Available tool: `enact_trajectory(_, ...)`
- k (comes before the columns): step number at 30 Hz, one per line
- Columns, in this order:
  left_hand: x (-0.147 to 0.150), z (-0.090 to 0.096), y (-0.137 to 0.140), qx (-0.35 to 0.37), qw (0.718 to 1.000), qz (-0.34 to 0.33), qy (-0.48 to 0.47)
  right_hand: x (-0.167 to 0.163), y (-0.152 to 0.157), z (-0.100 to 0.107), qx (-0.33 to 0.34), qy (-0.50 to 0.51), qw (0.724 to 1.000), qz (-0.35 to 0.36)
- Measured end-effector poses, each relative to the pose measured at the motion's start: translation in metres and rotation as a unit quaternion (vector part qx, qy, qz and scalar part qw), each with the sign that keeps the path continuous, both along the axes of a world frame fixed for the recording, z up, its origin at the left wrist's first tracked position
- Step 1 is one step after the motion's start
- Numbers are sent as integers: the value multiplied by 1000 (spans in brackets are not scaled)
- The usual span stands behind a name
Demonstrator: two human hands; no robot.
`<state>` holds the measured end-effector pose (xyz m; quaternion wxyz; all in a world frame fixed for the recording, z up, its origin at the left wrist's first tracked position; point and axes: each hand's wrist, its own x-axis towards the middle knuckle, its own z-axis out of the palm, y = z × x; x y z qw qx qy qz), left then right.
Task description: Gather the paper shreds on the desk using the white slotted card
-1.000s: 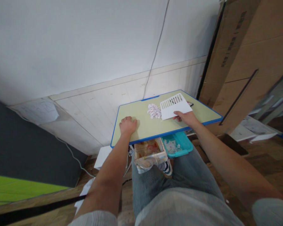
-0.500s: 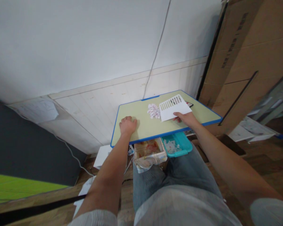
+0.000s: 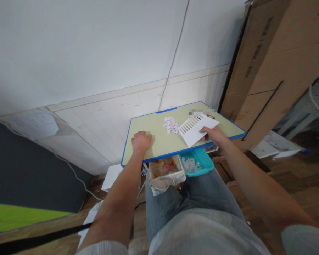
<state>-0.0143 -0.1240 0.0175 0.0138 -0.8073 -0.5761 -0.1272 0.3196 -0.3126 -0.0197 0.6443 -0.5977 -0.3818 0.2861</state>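
Observation:
My right hand (image 3: 212, 134) grips the edge of a white card with a row of slots cut along one side (image 3: 197, 131), thumb on top. The card is held over the right half of a pale yellow tabletop with a blue rim (image 3: 161, 141). Just left of the card lies a pile of small white paper pieces with pinkish marks (image 3: 171, 125). My left hand (image 3: 141, 141) rests on the left part of the tabletop, fingers slightly curled and apart, holding nothing. A dark-edged flat object (image 3: 210, 116) shows partly behind the card; its kind is unclear.
Below the table's front edge, a lined box (image 3: 167, 173) and a teal plastic bin (image 3: 199, 164) with white scraps sit by my lap. A tall cardboard box (image 3: 257, 71) stands at the right. A white wall (image 3: 95, 46) with a hanging cable rises behind the table.
My right hand has turned the slotted card, swinging its slotted side toward the left and down. The left hand stays on the tabletop. The whole view has shifted slightly.

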Motion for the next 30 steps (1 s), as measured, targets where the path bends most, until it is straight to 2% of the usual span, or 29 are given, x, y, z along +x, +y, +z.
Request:
enact_trajectory(20,0,-2,1,2,1000,1,13,-4,-4,8,10,4,999,43)
enact_trajectory(30,1,1,-1,2,1000,-4,17,-1,0,5,35,35,998,34)
